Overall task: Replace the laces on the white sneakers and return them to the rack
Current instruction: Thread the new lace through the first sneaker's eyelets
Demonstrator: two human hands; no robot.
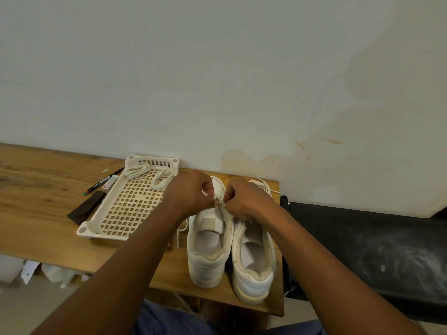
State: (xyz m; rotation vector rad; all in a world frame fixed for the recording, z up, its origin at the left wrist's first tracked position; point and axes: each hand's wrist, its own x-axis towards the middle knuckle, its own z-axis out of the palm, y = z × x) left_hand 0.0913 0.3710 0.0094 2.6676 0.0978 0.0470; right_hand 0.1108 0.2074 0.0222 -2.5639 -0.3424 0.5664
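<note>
Wooden table (48, 197) runs along a pale wall (217, 68); dark slab-like object (375, 250) sits off the table's right end (can't tell what it is); cream plastic rack (130, 206) with a grid floor lies flat on the table left of centre, its far end against the wall; two white sneakers (210, 257) stand side by side at the table's right end, heels toward the person, sides touching; left hand (191, 192) and right hand (246, 199) meet over the eyelet area of the left-side sneaker, both with fingers curled, fingertips pinching a white lace (220, 201) between them just above the tongue; the right hand's grip point is partly hidden by its own knuckles; loose lace end (180, 233) hangs on the table between rack and left-side sneaker; more lace ends (266, 186) stick out past the toe of the right-side sneaker near the wall; two coiled spare laces (147, 175) lie in the far end of the rack; dark brown strip (87, 207) lies on the table just left of the rack; black marker (104, 181) lies angled beyond it, with a small white packet (110, 183) beside it; blue trousers (169, 320) show at the bottom edge.
</note>
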